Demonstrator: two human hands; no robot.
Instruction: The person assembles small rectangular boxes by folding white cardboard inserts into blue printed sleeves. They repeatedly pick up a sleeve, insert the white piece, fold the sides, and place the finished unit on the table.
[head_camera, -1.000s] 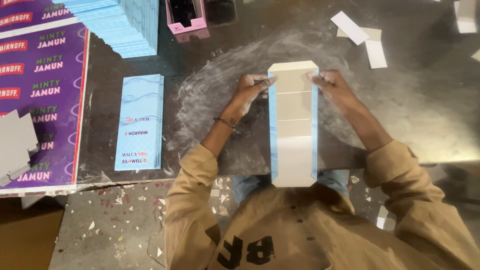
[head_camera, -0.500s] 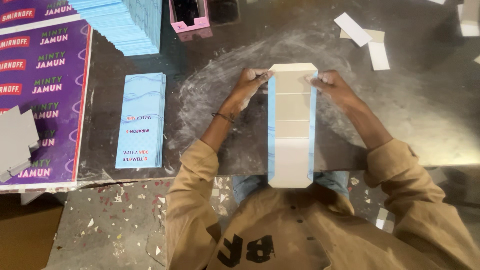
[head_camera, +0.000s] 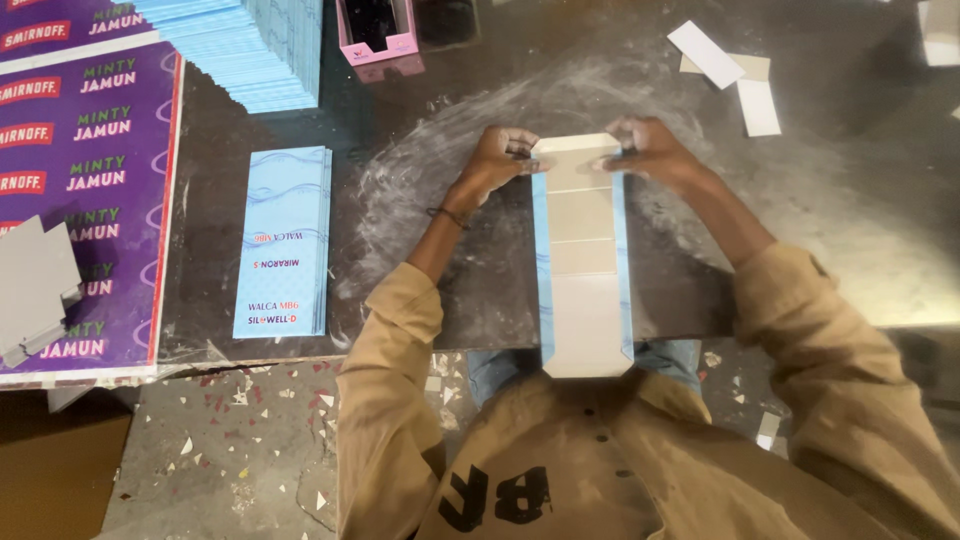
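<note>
Left hand (head_camera: 497, 160) and right hand (head_camera: 648, 152) both pinch the far end of a long flat carton blank (head_camera: 583, 262), grey inside with blue side flaps, lying lengthwise on the dusty dark table (head_camera: 850, 220); its near end overhangs the table edge toward the person's lap. Likely risk: uneven pressure skews the fold, or the overhanging end tips and slides; a finished blue carton (head_camera: 284, 243) lies well left.

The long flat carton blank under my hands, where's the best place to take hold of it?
Probably the near end of the carton blank, from the table edge: it overhangs there, so fingers could pinch it. The far end lies flat under the left hand and right hand.
</note>
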